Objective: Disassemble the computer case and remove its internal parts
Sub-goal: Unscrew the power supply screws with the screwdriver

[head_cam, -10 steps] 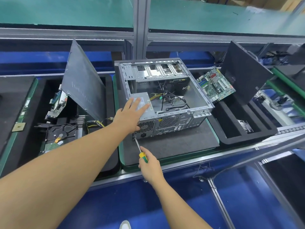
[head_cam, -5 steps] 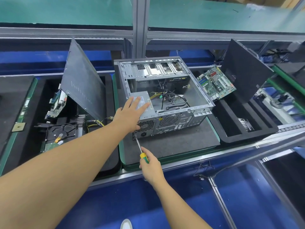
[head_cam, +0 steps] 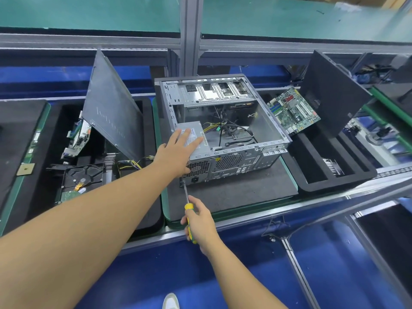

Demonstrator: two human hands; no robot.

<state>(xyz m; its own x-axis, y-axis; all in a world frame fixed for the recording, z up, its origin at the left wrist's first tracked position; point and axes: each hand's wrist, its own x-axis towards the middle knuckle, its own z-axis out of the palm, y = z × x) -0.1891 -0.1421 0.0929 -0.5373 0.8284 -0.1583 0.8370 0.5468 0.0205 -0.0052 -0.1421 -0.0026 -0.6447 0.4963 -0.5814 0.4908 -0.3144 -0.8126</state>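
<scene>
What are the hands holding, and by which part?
The right hand grips the screwdriver by its yellow-and-green handle. The left hand holds nothing, resting flat on the power supply.

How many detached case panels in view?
2. Left panel leans in the tray left of the case; right panel leans behind the motherboard. Others may be hidden.

The computer case (head_cam: 245, 161) is open on top. Inside, cables (head_cam: 231, 130) cross the middle; the floor toward its right wall is bare. The left hand (head_cam: 176, 150) covers the power supply (head_cam: 191, 129) in its near-left corner. A leaning panel (head_cam: 111, 112) blocks its left side; a screwdriver (head_cam: 189, 207) crosses the mat (head_cam: 240, 195) in front.
</scene>
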